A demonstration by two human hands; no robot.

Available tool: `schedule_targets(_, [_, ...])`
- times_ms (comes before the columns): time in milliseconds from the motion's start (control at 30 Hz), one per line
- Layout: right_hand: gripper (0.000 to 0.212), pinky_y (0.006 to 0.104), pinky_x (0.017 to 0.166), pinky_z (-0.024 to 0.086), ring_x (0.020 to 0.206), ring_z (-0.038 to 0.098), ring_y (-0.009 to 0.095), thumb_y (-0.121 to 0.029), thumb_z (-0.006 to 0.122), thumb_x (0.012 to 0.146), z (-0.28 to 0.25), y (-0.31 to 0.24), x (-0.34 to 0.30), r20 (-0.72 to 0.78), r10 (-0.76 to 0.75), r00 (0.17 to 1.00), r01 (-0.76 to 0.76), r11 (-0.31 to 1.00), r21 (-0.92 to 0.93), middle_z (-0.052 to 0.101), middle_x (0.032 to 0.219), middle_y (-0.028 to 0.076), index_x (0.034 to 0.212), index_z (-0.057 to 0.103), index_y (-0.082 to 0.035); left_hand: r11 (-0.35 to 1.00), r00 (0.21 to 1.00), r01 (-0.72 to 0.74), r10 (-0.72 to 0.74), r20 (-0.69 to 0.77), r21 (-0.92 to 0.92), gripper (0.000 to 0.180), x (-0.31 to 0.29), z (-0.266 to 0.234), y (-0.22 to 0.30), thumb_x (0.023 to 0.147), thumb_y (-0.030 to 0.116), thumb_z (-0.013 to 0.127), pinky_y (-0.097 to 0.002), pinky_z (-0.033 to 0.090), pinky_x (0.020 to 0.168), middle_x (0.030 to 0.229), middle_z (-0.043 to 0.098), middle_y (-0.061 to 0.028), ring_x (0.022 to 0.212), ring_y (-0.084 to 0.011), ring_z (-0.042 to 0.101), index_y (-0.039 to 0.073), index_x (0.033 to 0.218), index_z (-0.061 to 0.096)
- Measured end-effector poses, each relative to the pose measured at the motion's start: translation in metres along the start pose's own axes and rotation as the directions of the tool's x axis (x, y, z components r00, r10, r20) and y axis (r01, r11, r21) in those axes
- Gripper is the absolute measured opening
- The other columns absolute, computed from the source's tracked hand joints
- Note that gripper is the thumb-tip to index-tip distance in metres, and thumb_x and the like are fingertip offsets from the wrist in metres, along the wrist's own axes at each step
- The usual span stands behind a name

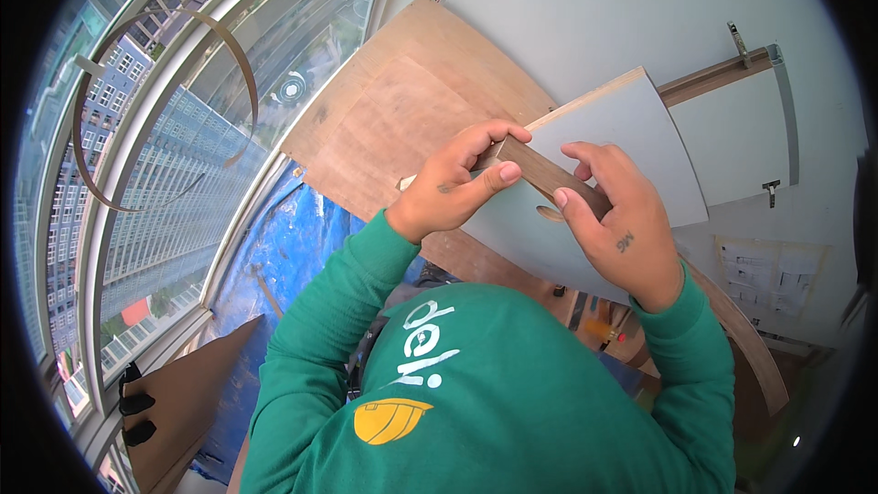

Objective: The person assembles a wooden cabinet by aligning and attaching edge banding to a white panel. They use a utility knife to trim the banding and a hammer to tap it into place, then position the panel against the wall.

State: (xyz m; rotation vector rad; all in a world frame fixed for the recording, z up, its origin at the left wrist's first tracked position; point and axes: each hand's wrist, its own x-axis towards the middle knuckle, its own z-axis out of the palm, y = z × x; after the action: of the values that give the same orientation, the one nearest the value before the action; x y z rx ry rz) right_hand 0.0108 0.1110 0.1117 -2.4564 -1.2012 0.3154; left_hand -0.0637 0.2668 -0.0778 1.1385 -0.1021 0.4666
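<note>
A short brown wood-grain strip [553, 172] is held between my two hands, above a white panel [631, 146] with a bare plywood edge. My left hand [448, 185] pinches its left end, thumb on the near side and fingers curled over the far side. At the other end, my right hand [629, 229] has its thumb on the near face and its fingers bent round behind. Just under the strip, a small brown oval [550, 213] shows against the white panel; I cannot tell whether it is a cutout or a curled end.
Beyond the panel lies a large plywood board [412, 101]. A white door-like panel [736, 128] with metal hinges is at the right. A loop of brown edging [242, 59] hangs by the window at left. Blue sheeting [283, 247] and a brown board [187, 393] are at lower left.
</note>
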Motion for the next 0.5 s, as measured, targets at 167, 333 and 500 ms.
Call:
schedule_targets(167, [0.029,0.0367,0.076,0.052,0.084,0.062,0.025,-0.008,0.076,0.091,-0.017,0.01,-0.017,0.019,0.098,0.995,-0.098,0.995,-0.023,0.065,0.095,0.012,0.118,0.069,-0.001,0.998,0.999,0.047,-0.046,0.013,-0.03,0.044,-0.001,-0.001,0.005,0.108,0.028,0.07,-0.0247,0.047,0.083,0.117,0.063,-0.0005,0.093,-0.0064,0.053,0.005,0.143,0.06])
schedule_targets(333, [0.026,0.0387,0.078,0.056,0.087,0.07,0.031,-0.008,0.077,0.091,-0.012,0.025,-0.024,-0.007,0.09,0.996,-0.089,0.995,0.036,0.069,0.098,0.017,0.114,0.07,0.001,0.997,0.999,0.031,-0.03,0.019,-0.069,0.049,0.001,0.001,0.009,0.108,0.028,0.069,-0.0308,0.052,0.099,0.132,0.065,-0.0078,0.115,-0.0135,0.061,0.001,0.146,0.056])
schedule_targets(500, [0.023,0.0385,0.081,0.056,0.089,0.071,0.03,-0.007,0.076,0.092,-0.006,0.033,-0.025,-0.016,0.096,0.995,-0.094,0.991,0.093,0.071,0.101,0.017,0.112,0.07,0.002,0.992,0.996,0.09,-0.087,0.035,-0.088,0.049,0.001,0.001,0.011,0.107,0.027,0.07,-0.0376,0.046,0.114,0.149,0.06,-0.0117,0.136,-0.0196,0.056,0.002,0.146,0.056])
